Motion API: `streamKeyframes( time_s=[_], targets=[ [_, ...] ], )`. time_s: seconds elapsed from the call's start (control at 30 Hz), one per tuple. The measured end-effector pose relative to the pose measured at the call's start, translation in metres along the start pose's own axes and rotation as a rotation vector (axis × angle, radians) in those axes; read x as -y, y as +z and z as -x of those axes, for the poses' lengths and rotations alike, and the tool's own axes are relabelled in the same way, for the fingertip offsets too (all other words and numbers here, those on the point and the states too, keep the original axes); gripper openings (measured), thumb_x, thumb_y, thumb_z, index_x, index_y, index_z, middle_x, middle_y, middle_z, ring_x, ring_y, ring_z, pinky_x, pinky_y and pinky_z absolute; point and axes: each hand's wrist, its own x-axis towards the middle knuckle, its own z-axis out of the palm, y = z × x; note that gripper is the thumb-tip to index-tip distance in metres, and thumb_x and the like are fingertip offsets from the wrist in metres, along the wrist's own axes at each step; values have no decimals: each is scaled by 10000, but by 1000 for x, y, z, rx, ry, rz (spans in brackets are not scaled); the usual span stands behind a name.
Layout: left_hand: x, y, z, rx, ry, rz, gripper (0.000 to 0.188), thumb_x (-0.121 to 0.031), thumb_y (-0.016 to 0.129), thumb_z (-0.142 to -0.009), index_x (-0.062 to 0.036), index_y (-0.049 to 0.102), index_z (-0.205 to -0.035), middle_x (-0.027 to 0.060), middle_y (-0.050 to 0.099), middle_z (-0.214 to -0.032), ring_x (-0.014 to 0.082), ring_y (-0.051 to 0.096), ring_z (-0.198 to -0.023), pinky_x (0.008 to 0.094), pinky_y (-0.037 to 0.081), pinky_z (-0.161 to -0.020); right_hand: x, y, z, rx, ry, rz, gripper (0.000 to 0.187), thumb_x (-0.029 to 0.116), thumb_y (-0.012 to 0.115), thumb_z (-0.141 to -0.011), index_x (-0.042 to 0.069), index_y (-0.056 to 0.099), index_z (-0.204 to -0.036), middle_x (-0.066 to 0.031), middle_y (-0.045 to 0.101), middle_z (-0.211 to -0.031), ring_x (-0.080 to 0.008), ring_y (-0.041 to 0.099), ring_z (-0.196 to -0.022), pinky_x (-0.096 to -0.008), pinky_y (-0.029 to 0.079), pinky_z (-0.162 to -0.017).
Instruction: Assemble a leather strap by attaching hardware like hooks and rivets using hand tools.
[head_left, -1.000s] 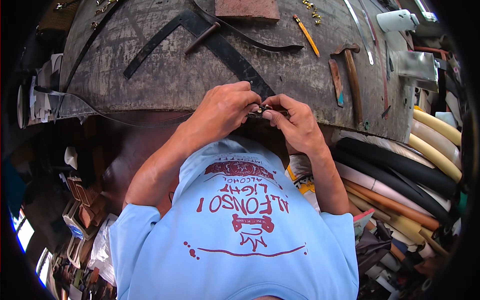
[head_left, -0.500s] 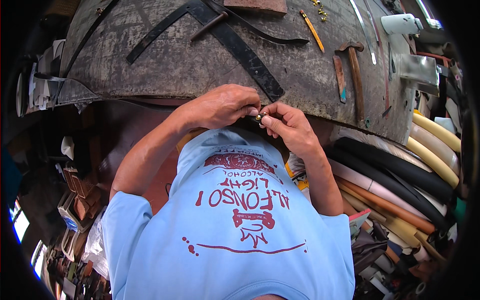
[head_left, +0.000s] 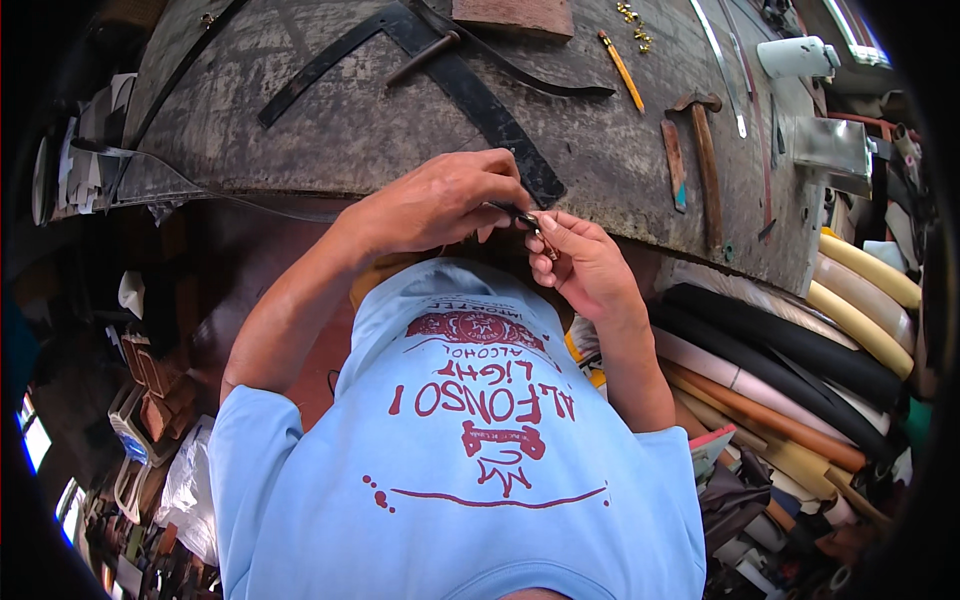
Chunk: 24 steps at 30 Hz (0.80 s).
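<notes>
Both hands meet in front of my shirt, at the table's near edge. My left hand (head_left: pixel 445 205) is closed, its fingers pinching the end of a narrow black strap (head_left: pixel 508 209). My right hand (head_left: pixel 582 255) grips a small brass-coloured metal fitting (head_left: pixel 548 246) between thumb and fingers, right at the strap's end. The fingers cover much of the fitting, so its exact kind is hard to make out. A long dark strap (head_left: pixel 200 186) runs from the table's left side toward my left wrist; whether it is the same strap is hidden.
On the worn table (head_left: pixel 330 150) lie a black metal square (head_left: pixel 480 105), a dark rod (head_left: pixel 424 58), a pencil (head_left: pixel 622 72), a hammer (head_left: pixel 707 170), a knife (head_left: pixel 674 165) and small brass pieces (head_left: pixel 636 30). Rolls of material (head_left: pixel 770 350) are stacked at right.
My left hand has shifted slightly up and now shows the black strap end. My right hand has turned and opened its grip somewhat, exposing more of the brass-coloured fitting.
</notes>
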Motion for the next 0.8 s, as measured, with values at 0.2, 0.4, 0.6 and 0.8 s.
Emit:
streamKeyframes(
  time_s=[0.2,0.4,0.6,0.8],
  targets=[
    [8,2,-2,-104,-13,-123,133,-112,619,-908,-13,684,-968,132,627,-896,311,651,-765,416,504,-725,0,15,9,-86,-227,290,284,222,567,-1015,-10,606,-1174,-29,609,-841,-64,540,-677,-202,447,-603],
    [10,4,-5,-114,-7,-98,139,-109,626,-901,1,678,-968,141,630,-861,334,639,-793,432,496,-721,1,19,9,-264,-419,777,265,163,618,-981,-26,621,-1167,-16,642,-825,-40,543,-687,-187,444,-625],
    [11,3,-6,-93,-4,-77,154,-63,642,-888,3,664,-1025,145,640,-874,332,640,-815,409,502,-708,3,20,7,-342,-488,903,235,145,617,-978,-30,638,-1133,-11,636,-809,-45,537,-674,-192,439,-611],
    [13,6,-8,-55,-122,103,181,-123,628,-933,19,658,-1040,118,646,-831,244,652,-686,362,510,-618,6,16,0,-327,-487,823,197,143,607,-975,-28,650,-1066,-29,640,-755,-63,566,-653,-215,462,-591]
  ],
)
